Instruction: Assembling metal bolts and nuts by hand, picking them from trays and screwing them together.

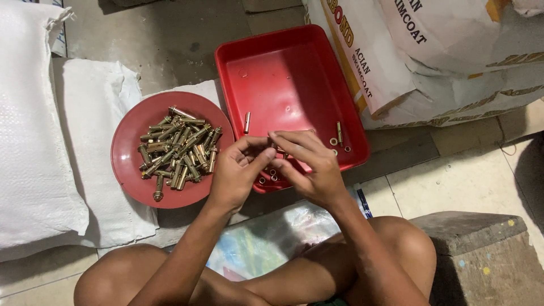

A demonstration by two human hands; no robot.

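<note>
Head view: the left hand [235, 173] and the right hand [309, 164] are brought together over the near edge of a red rectangular tray [289, 68], fingertips meeting and pinched on a small piece that is mostly hidden, so its long axis cannot be told. Loose in the tray, a brass sleeve [247, 122] is seen standing roughly upright in the picture, pointing away from the person, with a bolt [339, 133] and small washers [340, 145] beside the right hand. To the left, a round red plate [127, 164] is heaped with brass anchor bolts [178, 150], lying in mixed directions. White sacks [28, 141] are laid on the floor.
</note>
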